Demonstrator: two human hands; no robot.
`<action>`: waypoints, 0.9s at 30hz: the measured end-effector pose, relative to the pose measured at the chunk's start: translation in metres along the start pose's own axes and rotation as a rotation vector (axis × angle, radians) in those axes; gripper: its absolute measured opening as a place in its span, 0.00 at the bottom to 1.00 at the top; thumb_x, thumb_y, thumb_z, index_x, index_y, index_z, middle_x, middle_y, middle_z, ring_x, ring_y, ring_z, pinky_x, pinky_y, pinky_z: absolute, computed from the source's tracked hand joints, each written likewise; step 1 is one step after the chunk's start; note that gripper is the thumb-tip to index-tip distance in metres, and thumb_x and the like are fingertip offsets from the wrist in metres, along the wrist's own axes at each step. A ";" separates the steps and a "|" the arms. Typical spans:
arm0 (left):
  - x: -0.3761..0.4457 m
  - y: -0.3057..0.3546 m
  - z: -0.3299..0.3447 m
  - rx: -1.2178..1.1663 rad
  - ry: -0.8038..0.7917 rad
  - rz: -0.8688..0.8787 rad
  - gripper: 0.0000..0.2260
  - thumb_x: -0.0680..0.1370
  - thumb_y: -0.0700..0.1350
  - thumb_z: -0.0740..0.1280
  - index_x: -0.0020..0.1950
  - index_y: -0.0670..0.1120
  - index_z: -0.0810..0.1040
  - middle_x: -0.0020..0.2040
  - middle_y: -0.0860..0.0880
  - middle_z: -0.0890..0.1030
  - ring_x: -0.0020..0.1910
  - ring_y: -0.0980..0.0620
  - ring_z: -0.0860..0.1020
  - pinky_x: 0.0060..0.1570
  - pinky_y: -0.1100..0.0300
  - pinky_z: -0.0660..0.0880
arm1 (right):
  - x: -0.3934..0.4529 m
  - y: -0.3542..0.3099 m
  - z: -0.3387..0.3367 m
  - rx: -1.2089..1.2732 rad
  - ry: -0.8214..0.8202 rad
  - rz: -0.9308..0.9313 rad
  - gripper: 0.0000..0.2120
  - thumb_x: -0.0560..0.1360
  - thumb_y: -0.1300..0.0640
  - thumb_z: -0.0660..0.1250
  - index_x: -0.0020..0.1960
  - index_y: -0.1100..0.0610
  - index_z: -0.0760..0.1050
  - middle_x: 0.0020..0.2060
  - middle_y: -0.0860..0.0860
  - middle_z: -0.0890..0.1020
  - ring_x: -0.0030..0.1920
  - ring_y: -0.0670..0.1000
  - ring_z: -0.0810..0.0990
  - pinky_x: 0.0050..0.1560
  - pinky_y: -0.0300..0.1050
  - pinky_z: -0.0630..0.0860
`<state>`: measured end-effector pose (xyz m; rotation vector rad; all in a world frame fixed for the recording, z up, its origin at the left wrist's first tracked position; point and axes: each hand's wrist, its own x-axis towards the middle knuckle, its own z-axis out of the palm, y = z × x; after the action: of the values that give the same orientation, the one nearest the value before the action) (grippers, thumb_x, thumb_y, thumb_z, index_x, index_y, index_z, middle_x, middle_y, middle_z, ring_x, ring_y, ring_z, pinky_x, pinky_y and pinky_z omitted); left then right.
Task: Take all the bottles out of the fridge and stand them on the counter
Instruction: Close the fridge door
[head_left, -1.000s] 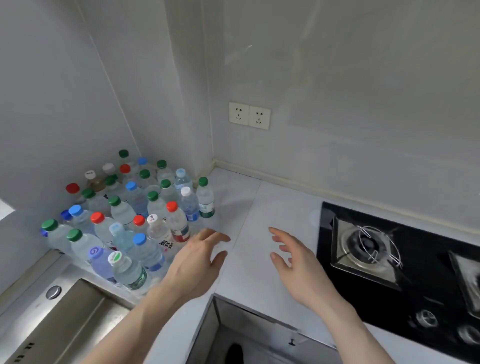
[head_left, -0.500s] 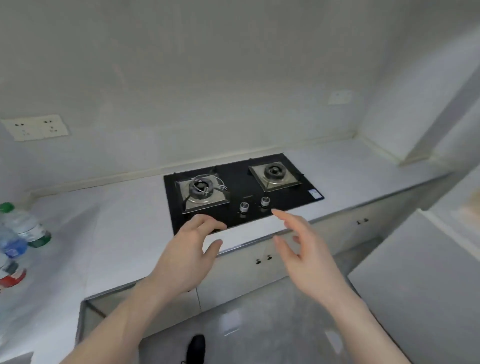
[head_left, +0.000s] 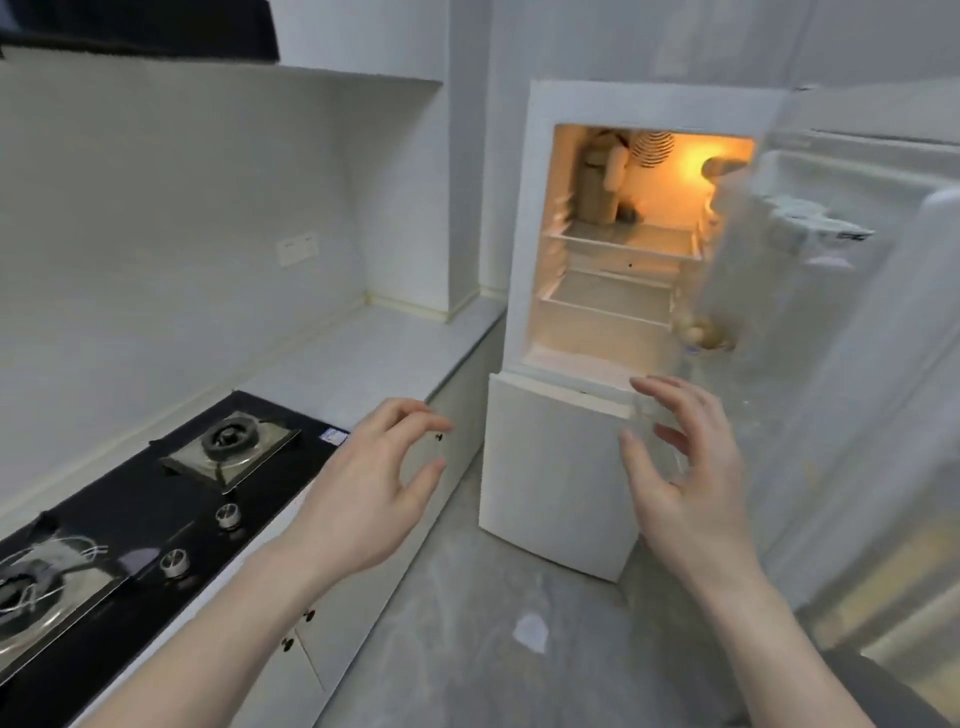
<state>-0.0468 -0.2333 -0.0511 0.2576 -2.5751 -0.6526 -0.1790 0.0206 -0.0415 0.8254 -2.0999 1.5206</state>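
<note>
Nearest are the person's two bare hands, both raised in front of the body with nothing in them. The left hand has its fingers loosely spread and slightly bent, thumb apart from the rest, hanging over the front edge of the counter. The right hand is the same: fingers splayed wide and relaxed, palm turned inward, in front of the fridge's shut lower door.

To the left, a black hob is set into the counter near its front edge. It has two burners, one near and one farther along, and two round knobs in a row at its front. Below it, the white cabinet fronts carry small dark pulls.

Past the hands stands one white fridge, just beyond the far end of the counter. Its upper door is swung wide to the right, and the lit compartment shows two shelves. On the top shelf, at the back left corner, a tall pale shape stands upright; it is too blurred to say whether it is a bottle. In the door's lower rack, some small rounded things sit, too smeared to name or count. I can pick out no plain bottle in the fridge.

One double wall socket sits on the wall above the counter.
</note>
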 end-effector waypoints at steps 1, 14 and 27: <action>0.011 0.006 0.006 -0.013 -0.007 0.035 0.13 0.81 0.51 0.67 0.66 0.60 0.77 0.64 0.63 0.71 0.64 0.61 0.72 0.59 0.65 0.67 | 0.004 0.005 -0.014 -0.046 0.075 -0.014 0.22 0.76 0.68 0.72 0.66 0.52 0.78 0.64 0.46 0.75 0.68 0.44 0.74 0.63 0.53 0.78; 0.092 0.092 0.077 -0.125 -0.116 0.257 0.13 0.82 0.49 0.67 0.66 0.58 0.77 0.65 0.63 0.70 0.64 0.63 0.70 0.58 0.65 0.68 | 0.034 0.102 -0.144 -0.426 0.556 0.174 0.39 0.74 0.64 0.73 0.80 0.54 0.59 0.80 0.57 0.55 0.81 0.55 0.56 0.79 0.51 0.61; 0.126 0.151 0.155 -0.154 -0.102 0.228 0.13 0.81 0.51 0.68 0.66 0.59 0.77 0.64 0.65 0.70 0.64 0.63 0.72 0.61 0.63 0.72 | 0.067 0.162 -0.167 -0.179 0.389 0.379 0.40 0.78 0.49 0.72 0.81 0.48 0.51 0.78 0.50 0.65 0.77 0.54 0.66 0.76 0.61 0.67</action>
<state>-0.2419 -0.0763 -0.0478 -0.1208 -2.5806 -0.7895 -0.3395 0.2011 -0.0592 0.0541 -2.1242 1.4926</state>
